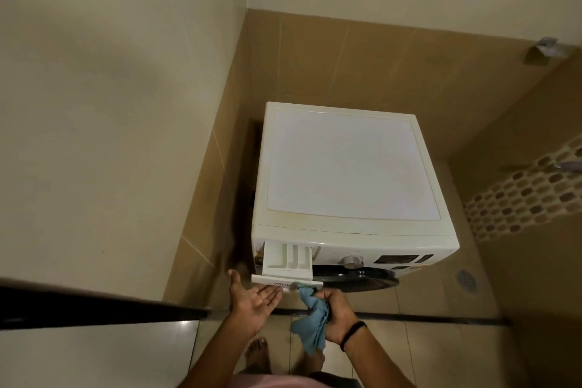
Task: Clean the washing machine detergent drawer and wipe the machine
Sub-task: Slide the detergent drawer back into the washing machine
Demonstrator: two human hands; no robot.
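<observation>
Left hand (255, 295) is open, palm up, just below the front panel of the pulled-out white plastic detergent drawer (285, 257) of the white washing machine (346, 164), while right hand (337, 309) grips a soft blue cloth (310, 324) against it; the drawer seems light and stiff, best held by its front panel.

White washing machine (349, 167) in tiled corner, detergent drawer (287, 264) pulled out, left hand (252, 299) palm-up under its front, right hand (337, 313) gripping blue cloth (310, 321) against it

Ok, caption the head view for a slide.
Right hand holds a cloth at the open drawer; left hand open beside it.
</observation>
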